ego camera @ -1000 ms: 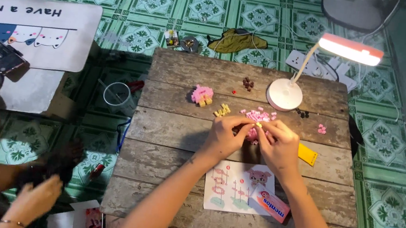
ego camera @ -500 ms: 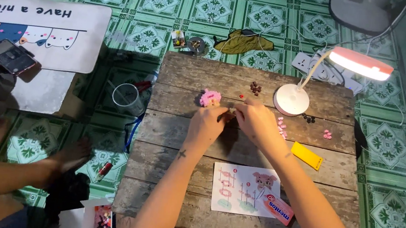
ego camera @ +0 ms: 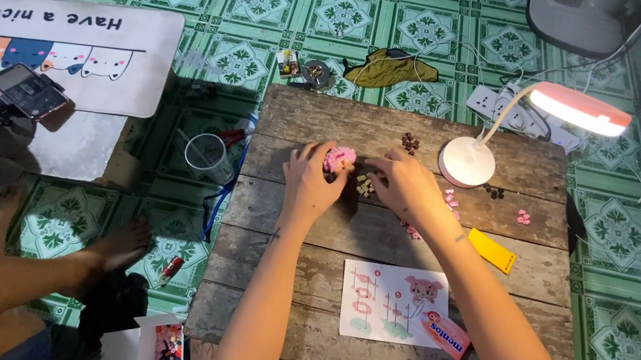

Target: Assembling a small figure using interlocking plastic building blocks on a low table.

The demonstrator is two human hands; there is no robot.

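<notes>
Green patterned floor tiles (ego camera: 253,64) surround a low table of weathered planks (ego camera: 311,273), lit by a white desk lamp (ego camera: 469,161) standing at its far side. Both hands meet near the table's far-middle. A small pink block figure (ego camera: 338,158) sits on the wood, and the left hand (ego camera: 311,179) curls around it from the near side — thumb and fingertips pinched against it. The right hand (ego camera: 407,187) lies just beside it, fingers bent down toward a cluster of small tan pieces (ego camera: 365,186) between the two hands; whether it grips any of them I cannot tell. Loose pink pieces (ego camera: 522,217) and dark pieces (ego camera: 410,142) lie scattered further out. Nearer the body rest a printed instruction sheet (ego camera: 387,304), a pink candy roll (ego camera: 445,334) and a yellow tool (ego camera: 491,250).
</notes>
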